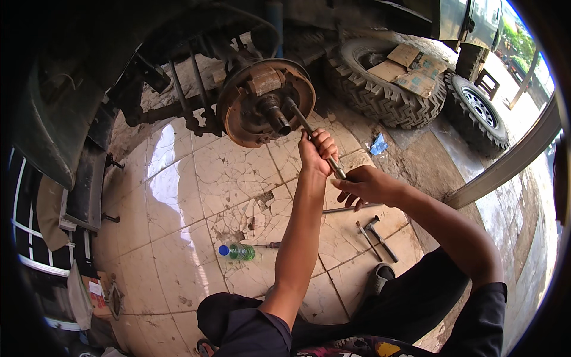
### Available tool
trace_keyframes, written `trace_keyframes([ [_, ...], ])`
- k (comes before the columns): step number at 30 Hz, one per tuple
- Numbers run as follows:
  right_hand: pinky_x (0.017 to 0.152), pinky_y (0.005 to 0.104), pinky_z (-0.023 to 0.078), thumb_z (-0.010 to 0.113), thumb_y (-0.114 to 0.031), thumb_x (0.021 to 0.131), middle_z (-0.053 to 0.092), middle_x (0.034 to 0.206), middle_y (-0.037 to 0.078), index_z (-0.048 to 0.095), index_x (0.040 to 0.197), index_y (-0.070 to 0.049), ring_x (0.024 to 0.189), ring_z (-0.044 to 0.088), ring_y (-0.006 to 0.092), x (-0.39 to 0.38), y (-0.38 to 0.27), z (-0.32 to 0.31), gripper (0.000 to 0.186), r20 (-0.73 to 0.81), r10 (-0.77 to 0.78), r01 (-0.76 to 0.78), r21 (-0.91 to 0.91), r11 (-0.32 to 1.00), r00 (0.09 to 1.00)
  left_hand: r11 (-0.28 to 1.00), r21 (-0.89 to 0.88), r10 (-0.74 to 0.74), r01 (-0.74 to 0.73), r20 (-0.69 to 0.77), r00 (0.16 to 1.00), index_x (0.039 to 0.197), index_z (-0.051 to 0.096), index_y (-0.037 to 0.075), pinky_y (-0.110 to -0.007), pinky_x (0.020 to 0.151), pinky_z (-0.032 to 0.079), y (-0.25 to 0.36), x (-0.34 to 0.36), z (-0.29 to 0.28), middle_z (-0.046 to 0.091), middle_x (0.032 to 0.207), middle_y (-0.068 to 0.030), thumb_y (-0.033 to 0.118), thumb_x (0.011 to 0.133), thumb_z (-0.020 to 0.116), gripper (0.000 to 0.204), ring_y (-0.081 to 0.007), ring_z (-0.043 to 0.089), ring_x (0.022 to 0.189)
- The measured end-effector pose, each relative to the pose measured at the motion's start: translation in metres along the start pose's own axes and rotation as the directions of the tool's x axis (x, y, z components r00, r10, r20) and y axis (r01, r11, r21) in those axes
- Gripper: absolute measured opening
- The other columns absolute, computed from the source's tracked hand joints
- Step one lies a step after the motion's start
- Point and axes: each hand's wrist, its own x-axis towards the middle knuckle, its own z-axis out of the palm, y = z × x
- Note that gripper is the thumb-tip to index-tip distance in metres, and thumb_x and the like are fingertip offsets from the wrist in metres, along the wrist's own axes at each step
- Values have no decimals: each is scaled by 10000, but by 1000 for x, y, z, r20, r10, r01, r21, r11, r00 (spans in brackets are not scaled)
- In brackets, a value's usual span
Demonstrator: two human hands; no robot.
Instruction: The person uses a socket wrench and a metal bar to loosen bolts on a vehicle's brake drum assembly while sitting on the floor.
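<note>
A rusty wheel hub assembly (253,113) with a protruding spindle (276,119) sits under the vehicle at upper centre. My left hand (316,153) is wrapped round a long metal bar (300,114), which slants down from the hub, its far end against the hub beside the spindle. My right hand (366,185) is at the bar's near end, just below my left hand, with its fingers loosely curled and apart; whether it touches the bar is hard to tell.
Off-road tyres (380,104), one with cardboard (404,83) on it, lie right. A green bottle (241,251), a hammer-like tool (383,241) and rods lie on cracked tiles (172,250). A post (499,166) stands right; dark vehicle panels (41,131) hang left. My legs are below.
</note>
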Motion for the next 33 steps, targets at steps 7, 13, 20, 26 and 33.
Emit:
trace_keyframes([
  [7,597,268,520,660,-271,828,636,628,102,624,700,37,623,646,132,-7,-2,1,336,-279,-213,18,-567,824,936,870,438,377,-225,-299,876,740,424,114,-230,408,231,-25,3,19,399,610,4,390,988,285,396,-117,316,496],
  [13,660,302,547,580,-283,903,645,741,145,619,822,71,713,658,208,-6,3,-4,365,8,58,-57,354,933,998,995,93,46,-42,-32,998,641,396,124,-215,337,180,2,7,-2,330,548,19,244,948,334,335,-91,249,431],
  [20,682,316,566,593,-276,901,643,809,161,593,942,100,729,653,201,2,22,-4,378,-69,-75,83,117,990,995,900,382,338,-210,-306,890,700,432,104,-222,356,252,-15,4,13,379,558,19,199,948,331,284,-96,285,404],
  [26,602,289,566,601,-307,889,645,728,133,616,879,92,618,647,185,8,23,6,399,-34,49,-40,234,971,998,903,339,320,-264,-120,940,801,491,115,-202,396,321,0,8,-16,404,564,27,286,988,342,294,-65,305,405],
  [33,563,296,529,602,-378,873,650,665,132,638,778,71,587,640,190,5,31,1,461,-162,-15,-23,-231,973,987,723,633,570,-278,-318,758,976,522,103,-245,553,459,-38,0,15,603,795,-6,321,1001,333,290,-85,412,530],
])
